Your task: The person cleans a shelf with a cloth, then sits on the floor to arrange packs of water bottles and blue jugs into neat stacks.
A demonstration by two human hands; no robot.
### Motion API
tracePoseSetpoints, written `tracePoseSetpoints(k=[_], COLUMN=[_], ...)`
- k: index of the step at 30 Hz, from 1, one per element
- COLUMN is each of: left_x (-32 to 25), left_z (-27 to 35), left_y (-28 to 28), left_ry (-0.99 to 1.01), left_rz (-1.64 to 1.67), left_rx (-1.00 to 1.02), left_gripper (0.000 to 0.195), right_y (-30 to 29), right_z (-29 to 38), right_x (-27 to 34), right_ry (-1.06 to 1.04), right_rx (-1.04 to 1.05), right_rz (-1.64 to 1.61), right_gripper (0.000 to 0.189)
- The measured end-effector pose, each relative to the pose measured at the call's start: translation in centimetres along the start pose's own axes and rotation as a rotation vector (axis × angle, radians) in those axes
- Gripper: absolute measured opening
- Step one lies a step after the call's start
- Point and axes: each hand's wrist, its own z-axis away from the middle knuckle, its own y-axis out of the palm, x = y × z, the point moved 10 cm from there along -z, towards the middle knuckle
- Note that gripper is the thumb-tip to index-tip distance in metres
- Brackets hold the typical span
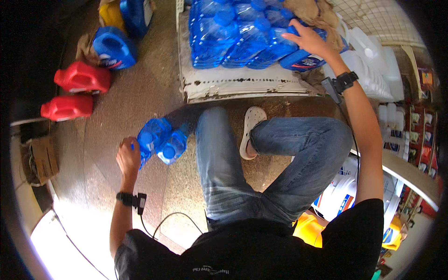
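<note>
My left hand (pixel 128 155) is at a clear bottle of blue liquid with a blue cap, its fingers curled at the cap; whether it grips is hard to tell. Two more blue bottles (pixel 171 148) stand close by on the floor, left of my knee. Up at the right, my right hand (pixel 306 38) reaches over packed blue bottles (pixel 213 42) on a low white shelf, thumb and fingers spread. Its fingertips are over the bottles beside an opaque blue jug (pixel 304 60); contact is unclear. Both wrists wear a black strap with a small device and cable.
Red jugs (pixel 84 77) and a blue jug (pixel 113 49) lie or stand on the floor at the upper left. The white shelf edge (pixel 245 92) runs before my knees. White jugs (pixel 367 70) crowd the right. A cardboard box (pixel 43 159) sits at far left; white buckets (pixel 337 192) are by my right thigh.
</note>
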Motion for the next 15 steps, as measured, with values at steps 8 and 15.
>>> tracePoseSetpoints(k=[8,15], left_x=[0.0,0.3], left_z=[-0.3,0.0], left_y=[0.2,0.6], left_ry=[-0.008,0.026], left_rz=[0.014,0.001], left_rx=[0.056,0.052], left_gripper=[0.025,0.026], right_y=[2.1,2.7], right_z=[-0.1,-1.5], right_x=[-1.5,-2.5], right_ry=[0.102,0.109], right_rx=[0.199,0.253], right_rz=[0.215,0.271], right_gripper=[0.071,0.069])
